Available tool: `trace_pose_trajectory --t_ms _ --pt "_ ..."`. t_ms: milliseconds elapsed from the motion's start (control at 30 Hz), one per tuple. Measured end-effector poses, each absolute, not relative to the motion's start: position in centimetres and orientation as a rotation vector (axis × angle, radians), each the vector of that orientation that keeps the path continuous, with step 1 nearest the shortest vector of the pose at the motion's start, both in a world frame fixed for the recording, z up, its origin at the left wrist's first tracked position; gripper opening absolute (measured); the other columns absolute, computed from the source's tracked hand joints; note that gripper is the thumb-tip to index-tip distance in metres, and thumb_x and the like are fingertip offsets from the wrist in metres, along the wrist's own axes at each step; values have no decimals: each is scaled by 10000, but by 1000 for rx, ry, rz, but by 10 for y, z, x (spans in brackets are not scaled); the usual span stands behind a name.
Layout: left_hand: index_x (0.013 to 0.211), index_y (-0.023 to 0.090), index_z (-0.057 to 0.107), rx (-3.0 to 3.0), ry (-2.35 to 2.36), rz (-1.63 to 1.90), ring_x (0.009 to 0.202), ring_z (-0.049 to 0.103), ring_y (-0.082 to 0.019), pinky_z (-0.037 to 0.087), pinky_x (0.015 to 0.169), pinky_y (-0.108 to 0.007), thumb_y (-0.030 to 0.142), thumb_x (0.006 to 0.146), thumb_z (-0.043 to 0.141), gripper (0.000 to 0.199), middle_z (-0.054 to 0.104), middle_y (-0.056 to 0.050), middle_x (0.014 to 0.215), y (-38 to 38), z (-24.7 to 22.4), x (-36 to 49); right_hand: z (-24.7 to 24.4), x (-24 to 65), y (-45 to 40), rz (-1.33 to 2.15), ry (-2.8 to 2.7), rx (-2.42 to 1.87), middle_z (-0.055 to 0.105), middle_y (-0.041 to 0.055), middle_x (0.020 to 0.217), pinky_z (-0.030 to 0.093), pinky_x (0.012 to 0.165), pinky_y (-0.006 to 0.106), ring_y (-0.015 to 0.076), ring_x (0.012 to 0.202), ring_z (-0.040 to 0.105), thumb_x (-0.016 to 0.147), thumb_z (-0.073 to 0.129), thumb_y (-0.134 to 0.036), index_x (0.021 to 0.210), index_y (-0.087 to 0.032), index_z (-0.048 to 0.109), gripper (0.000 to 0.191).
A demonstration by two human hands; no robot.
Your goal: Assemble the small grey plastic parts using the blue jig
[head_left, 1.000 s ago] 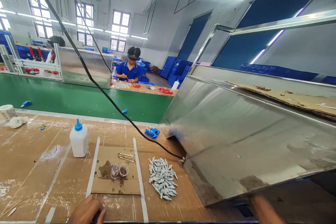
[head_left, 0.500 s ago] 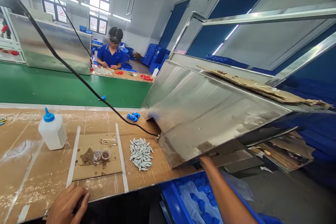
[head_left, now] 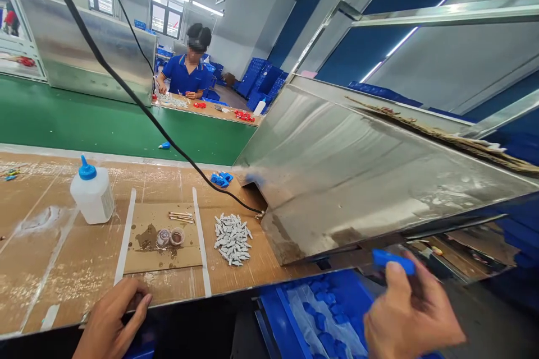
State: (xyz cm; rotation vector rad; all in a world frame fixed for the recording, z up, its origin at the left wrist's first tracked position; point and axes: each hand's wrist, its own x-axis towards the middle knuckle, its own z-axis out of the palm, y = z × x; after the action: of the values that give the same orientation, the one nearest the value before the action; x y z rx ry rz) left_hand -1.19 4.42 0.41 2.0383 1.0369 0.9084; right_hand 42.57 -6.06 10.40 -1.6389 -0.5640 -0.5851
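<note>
White bottle (head_left: 93,197) on the tabletop (head_left: 33,261); left hand (head_left: 112,317) at the front edge, loosely curled, thumb apart; cups (head_left: 163,238) on cardboard (head_left: 181,258); heap of grey pieces (head_left: 233,239); blue bin (head_left: 286,320) lower down; blue piece (head_left: 392,261) pinched in the right hand (head_left: 406,311), near the bin.

We count two hands of ours, left hand (head_left: 113,317) and right hand (head_left: 410,314); one blue piece (head_left: 392,261) in right. On our surface (head_left: 147,179): one white bottle (head_left: 91,199), two small cups (head_left: 163,238), one cardboard sheet (head_left: 187,258), two long tape strips (head_left: 125,235), one short tape strip (head_left: 50,317). Swabs (head_left: 181,218): about four, bunched. Grey pieces (head_left: 233,240): dozens, heaped beyond our counting. Heaped blue pieces (head_left: 221,179): several, overlapping. Black cables (head_left: 101,60): two.
</note>
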Motion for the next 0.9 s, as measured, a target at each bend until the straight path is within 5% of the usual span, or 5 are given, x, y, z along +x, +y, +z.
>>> trace_pose_trajectory --t_ms 167,300,467,667,900 --pt "1179 299 688 1634 891 720 833 685 -201 557 821 -305 491 991 530 312 748 -33 993 31 17 26 80 298 -66 -21 -1380 -1620 734 42 906 595 644 274 178 738 695 875 730 -276 1132 -227 728 261" --pt "1412 286 556 1228 691 707 799 646 -198 546 841 -349 562 979 519 515 714 -44 955 8 10 53 64 224 -38 139 -1758 -1328 750 30 958 602 730 300 180 808 698 911 664 -146 1249 -256 648 356" --pt "1049 226 695 795 923 862 642 494 -136 460 619 -259 647 930 549 461 624 -12 833 0 -3 46 50 222 -3 268 -1885 -1243 741 67 1099 571 867 329 206 986 693 955 651 -268 1273 -214 642 322" --pt "924 176 666 764 920 963 559 338 -99 313 536 -222 673 895 580 505 465 39 645 14 2 17 33 301 72 -255 -1677 -1994 722 138 1047 450 889 427 291 1004 571 991 558 -316 982 -151 767 266" --pt "689 159 577 895 943 890 524 249 -86 193 503 -240 732 877 554 603 341 59 587 13 1 9 10 308 95 -203 -1594 -2162 737 154 1033 357 834 444 331 1003 533 909 563 -157 963 -140 774 219"
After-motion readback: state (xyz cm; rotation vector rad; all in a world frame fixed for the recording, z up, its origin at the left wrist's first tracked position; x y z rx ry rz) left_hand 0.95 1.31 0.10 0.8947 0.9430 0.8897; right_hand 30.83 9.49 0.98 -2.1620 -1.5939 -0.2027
